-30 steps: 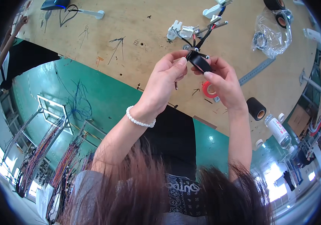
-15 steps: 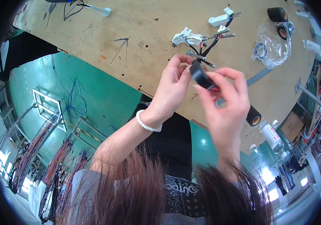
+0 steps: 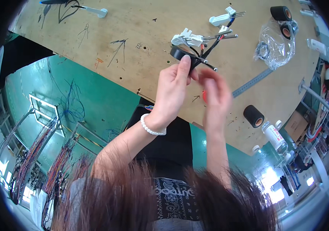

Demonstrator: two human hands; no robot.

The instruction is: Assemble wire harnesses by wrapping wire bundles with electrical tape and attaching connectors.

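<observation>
My left hand point(image 3: 174, 86) grips a roll of black tape point(image 3: 180, 52) at its fingertips, held against a bundle of black and red wires point(image 3: 207, 52) above the wooden workbench point(image 3: 141, 34). The wires end in white plastic connectors point(image 3: 187, 38) and metal pins. My right hand point(image 3: 215, 98) is blurred just right of the left one, fingers spread, below the wire bundle. Whether it touches the wires I cannot tell. A white bead bracelet point(image 3: 152, 126) circles my left wrist.
On the bench lie another black tape roll point(image 3: 253, 116), a metal ruler point(image 3: 253, 81), a clear plastic bag with rolls point(image 3: 275, 42), a further black roll point(image 3: 281, 13) and a bottle point(image 3: 275, 134) at the edge. Wire racks point(image 3: 30, 154) stand on the green floor at left.
The tape roll went from between both hands up into my left hand and toward the wires. My right hand let go of it and dropped slightly to the right.
</observation>
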